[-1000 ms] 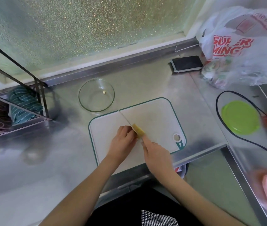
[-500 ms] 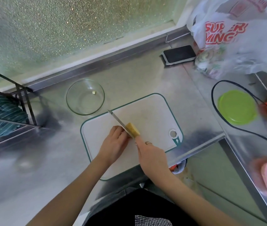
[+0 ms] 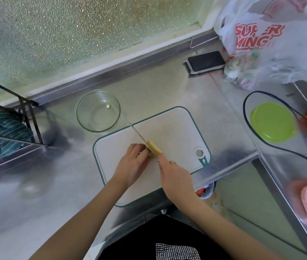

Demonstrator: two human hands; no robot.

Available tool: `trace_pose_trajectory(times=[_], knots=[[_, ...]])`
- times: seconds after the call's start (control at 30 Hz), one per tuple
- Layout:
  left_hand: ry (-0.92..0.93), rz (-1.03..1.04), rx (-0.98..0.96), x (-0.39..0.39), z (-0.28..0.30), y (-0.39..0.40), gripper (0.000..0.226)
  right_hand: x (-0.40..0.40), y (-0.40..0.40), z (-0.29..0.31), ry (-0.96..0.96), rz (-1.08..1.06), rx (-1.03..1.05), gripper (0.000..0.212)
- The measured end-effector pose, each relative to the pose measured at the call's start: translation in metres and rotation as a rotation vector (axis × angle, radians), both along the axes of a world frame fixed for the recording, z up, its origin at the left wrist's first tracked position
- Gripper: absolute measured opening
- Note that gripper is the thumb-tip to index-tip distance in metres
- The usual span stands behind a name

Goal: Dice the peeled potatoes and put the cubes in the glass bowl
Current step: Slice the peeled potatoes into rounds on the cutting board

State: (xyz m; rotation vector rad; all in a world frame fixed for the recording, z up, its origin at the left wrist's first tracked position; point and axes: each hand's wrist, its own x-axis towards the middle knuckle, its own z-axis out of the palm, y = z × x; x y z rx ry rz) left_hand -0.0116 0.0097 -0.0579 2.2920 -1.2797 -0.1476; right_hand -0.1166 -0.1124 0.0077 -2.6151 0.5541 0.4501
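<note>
On the board (image 3: 177, 132) both hands still grip; left (image 3: 133, 164) potato (image 3: 154, 149), right (image 3: 175, 177) knife (image 3: 138, 135)

Steel counter (image 3: 158, 94) under a frosted, pebbled window (image 3: 77, 29) — daylight, a dark wire rack (image 3: 25, 111) at left

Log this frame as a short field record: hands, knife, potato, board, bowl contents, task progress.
left hand: steadies the potato piece, fingers curled on its left side
right hand: grips the knife handle
knife: blade across the potato piece, tip toward the glass bowl
potato piece: yellow, on the cutting board
cutting board: white with green rim
glass bowl: holds one small cube
progress: dicing under way, bowl nearly empty
</note>
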Motion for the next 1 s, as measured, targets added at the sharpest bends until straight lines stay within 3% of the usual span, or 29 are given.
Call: trace_pose_trajectory(times=[0.77,1.0], knots=[[-0.005,-0.055,0.014,0.005,0.002,0.0,0.026,-0.001,0.001,-0.005,-0.005,-0.014,0.026,0.041],[-0.096,-0.17,-0.002,0.013,-0.005,-0.002,0.021,-0.001,0.001,-0.008,0.012,-0.007,0.015,0.041]])
